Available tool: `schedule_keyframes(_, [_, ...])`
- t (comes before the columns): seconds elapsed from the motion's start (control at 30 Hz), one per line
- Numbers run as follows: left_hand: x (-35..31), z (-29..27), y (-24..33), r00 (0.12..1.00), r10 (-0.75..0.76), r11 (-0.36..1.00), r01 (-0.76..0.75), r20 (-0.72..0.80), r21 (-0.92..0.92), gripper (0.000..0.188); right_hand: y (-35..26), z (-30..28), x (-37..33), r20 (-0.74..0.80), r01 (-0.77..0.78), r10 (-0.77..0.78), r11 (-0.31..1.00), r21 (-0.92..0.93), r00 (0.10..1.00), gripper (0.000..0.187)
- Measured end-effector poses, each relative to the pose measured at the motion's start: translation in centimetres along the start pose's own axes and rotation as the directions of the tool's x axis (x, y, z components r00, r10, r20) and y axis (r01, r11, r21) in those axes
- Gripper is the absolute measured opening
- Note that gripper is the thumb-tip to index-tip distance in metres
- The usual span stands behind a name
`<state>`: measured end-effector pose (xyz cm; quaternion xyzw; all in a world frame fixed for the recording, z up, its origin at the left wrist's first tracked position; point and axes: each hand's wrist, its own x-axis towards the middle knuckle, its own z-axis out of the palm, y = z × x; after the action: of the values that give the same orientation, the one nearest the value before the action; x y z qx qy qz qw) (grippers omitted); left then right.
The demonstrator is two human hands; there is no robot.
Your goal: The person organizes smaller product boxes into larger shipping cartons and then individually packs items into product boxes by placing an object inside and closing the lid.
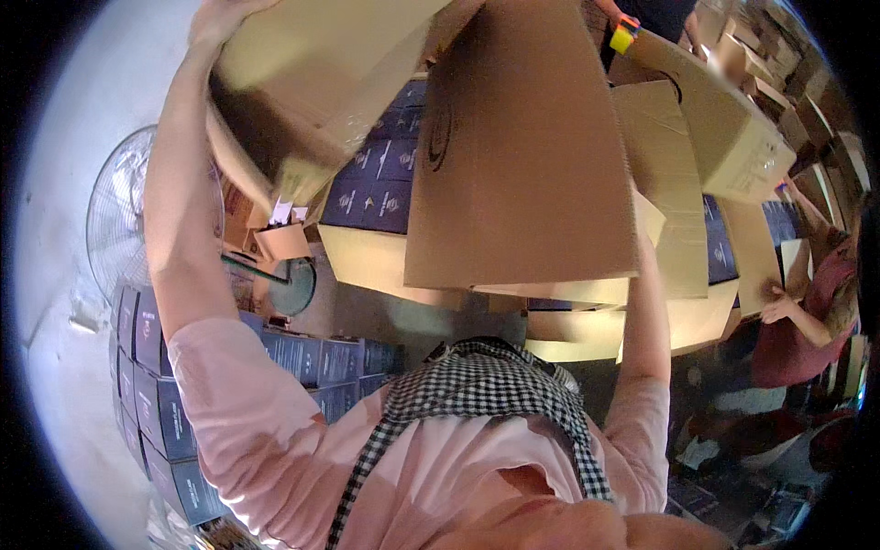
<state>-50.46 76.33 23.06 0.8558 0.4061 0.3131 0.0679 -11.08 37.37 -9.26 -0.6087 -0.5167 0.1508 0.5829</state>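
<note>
My left arm reaches up along the left side, and my left hand is at the top edge of the view, closed on the edge of a large cardboard box that is tilted. My right forearm rises behind a broad brown cardboard flap, which hides the hand's fingers. Between the tilted box and the flap, rows of dark blue printed boxes sit packed in an open carton.
A standing fan and stacked dark boxes are on the left. More open cartons line up to the right. One person in dark clothes stands at the far side; another in a red top is at the right.
</note>
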Motion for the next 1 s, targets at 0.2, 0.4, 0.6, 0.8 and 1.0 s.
schedule_keyframes(0.2, [1.3, -0.7, -2.6, 0.995, -0.075, 0.898, 0.094, -0.062, 0.43, 0.064, -7.5, -1.4, 2.2, 0.192, 0.155, -0.066, 0.856, -0.493, 0.979, 0.075])
schedule_keyframes(0.4, [2.7, 4.0, -0.1, 0.989, -0.132, 0.912, 0.145, -0.06, 0.383, 0.071, -11.9, -3.8, -14.2, 0.046, 0.301, -0.414, 0.577, -0.76, 0.909, 0.045])
schedule_keyframes(0.6, [4.9, 5.6, -6.4, 0.986, -0.02, 0.805, 0.114, -0.166, 0.583, 0.08, -15.0, -2.2, -24.0, 0.148, 0.144, -0.093, 0.911, -0.386, 0.985, 0.035])
schedule_keyframes(0.8, [6.5, 7.9, -3.7, 0.983, -0.161, 0.814, 0.181, -0.086, 0.552, 0.084, -14.2, 1.0, -26.0, 0.351, 0.043, 0.162, 0.86, -0.509, 0.922, 0.071])
schedule_keyframes(1.0, [10.4, 6.3, -8.1, 0.995, -0.097, 0.762, 0.086, -0.017, 0.642, 0.089, -11.2, 4.5, -27.7, 0.395, 0.058, 0.05, 0.965, -0.256, 0.917, 0.092])
